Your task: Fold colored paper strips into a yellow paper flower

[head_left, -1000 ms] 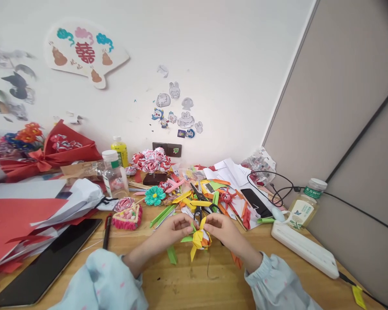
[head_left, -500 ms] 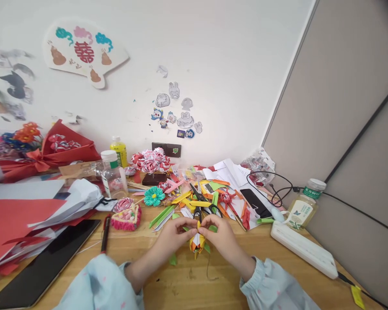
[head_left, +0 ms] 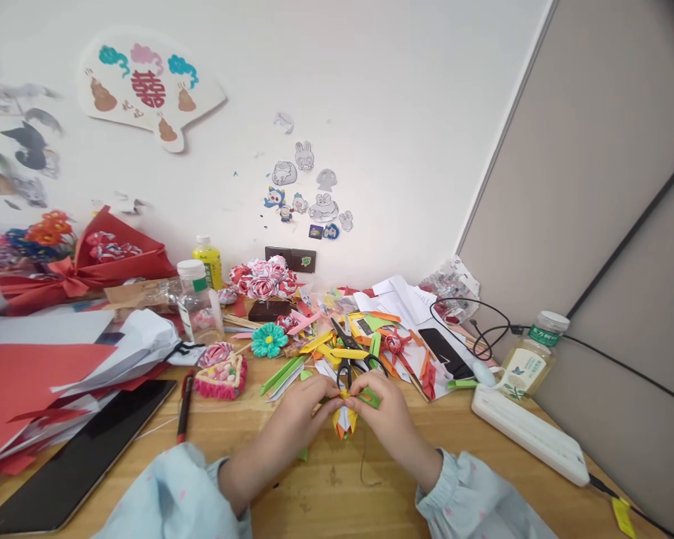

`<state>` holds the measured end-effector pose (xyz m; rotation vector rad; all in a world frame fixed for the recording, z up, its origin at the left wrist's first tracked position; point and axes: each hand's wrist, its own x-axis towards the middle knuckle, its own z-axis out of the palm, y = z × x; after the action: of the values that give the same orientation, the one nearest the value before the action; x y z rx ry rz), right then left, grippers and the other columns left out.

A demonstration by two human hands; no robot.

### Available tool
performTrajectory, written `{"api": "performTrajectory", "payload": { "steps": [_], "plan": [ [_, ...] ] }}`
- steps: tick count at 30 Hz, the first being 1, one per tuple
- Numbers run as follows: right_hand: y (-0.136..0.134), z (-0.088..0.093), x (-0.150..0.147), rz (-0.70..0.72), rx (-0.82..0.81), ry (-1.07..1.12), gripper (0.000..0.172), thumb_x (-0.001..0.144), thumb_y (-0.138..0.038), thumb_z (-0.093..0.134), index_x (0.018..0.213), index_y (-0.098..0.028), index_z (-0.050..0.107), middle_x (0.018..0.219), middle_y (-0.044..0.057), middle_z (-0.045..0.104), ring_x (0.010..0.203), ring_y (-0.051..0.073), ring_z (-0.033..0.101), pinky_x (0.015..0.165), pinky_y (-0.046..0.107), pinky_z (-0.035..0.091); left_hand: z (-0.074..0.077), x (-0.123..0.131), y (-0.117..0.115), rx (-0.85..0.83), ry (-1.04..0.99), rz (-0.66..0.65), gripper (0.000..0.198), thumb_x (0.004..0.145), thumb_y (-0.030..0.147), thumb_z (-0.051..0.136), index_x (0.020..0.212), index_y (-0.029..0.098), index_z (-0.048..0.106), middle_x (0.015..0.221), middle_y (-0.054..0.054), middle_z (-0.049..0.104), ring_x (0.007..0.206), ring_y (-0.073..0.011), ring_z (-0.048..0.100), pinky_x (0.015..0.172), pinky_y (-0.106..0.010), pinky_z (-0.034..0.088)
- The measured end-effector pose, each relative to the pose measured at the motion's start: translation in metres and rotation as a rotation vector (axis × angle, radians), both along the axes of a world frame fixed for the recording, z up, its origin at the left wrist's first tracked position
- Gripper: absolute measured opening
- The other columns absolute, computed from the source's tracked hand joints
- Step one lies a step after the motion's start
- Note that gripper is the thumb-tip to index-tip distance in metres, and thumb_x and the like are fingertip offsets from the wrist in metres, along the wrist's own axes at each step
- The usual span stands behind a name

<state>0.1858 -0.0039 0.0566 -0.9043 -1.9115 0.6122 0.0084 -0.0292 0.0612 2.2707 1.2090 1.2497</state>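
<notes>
Low over the wooden table, both hands pinch a folded paper flower (head_left: pixel 345 423) of yellow, white and orange pieces with green bits at its sides. My left hand (head_left: pixel 308 408) grips its upper part from the left, thumb and fingertips pressed together. From the right, my right hand (head_left: pixel 383 408) pinches the same upper part, its fingertips nearly meeting the left ones. Part of the flower is hidden behind the fingers. A thin thread (head_left: pixel 362 464) hangs below it onto the table. Black-handled scissors (head_left: pixel 345 367) lie just beyond my fingertips.
Colourful folded paper strips (head_left: pixel 284 374) are heaped beyond my hands, beside a phone (head_left: pixel 445 352). To the right are a power strip (head_left: pixel 528 434) and a bottle (head_left: pixel 531 359). Leftward lie a heart-shaped box (head_left: pixel 222 378), a pen (head_left: pixel 185 408), a black tablet (head_left: pixel 84 457) and red paper (head_left: pixel 28 382).
The paper flower has tipped, so its lower end now points more toward me and its petals look more spread. Both hands keep their pinch, with fingers slightly shifted.
</notes>
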Motion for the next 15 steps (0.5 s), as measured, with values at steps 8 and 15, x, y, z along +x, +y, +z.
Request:
{"api": "performTrajectory", "payload": {
  "steps": [8, 15],
  "plan": [
    [-0.003, 0.008, 0.001, 0.124, -0.033, -0.022, 0.010, 0.076, -0.025, 0.066, 0.070, -0.020, 0.059, 0.074, 0.001, 0.061, 0.075, 0.017, 0.055, 0.069, 0.028, 0.042, 0.012, -0.001, -0.001, -0.192, 0.005, -0.148, 0.009, 0.083, 0.025, 0.054, 0.077, 0.018, 0.057, 0.079, -0.002, 0.060, 0.074, -0.0152, 0.055, 0.068, -0.025, 0.043],
    [0.000, 0.002, 0.001, 0.277, -0.407, 0.078, 0.014, 0.071, -0.027, 0.068, 0.073, -0.018, 0.059, 0.074, 0.000, 0.061, 0.071, 0.015, 0.057, 0.065, 0.026, 0.043, 0.010, 0.001, 0.006, -0.521, -0.171, -0.222, 0.019, 0.073, 0.033, 0.060, 0.068, 0.015, 0.054, 0.065, 0.002, 0.052, 0.061, -0.0119, 0.046, 0.056, -0.022, 0.035]
  ]
}}
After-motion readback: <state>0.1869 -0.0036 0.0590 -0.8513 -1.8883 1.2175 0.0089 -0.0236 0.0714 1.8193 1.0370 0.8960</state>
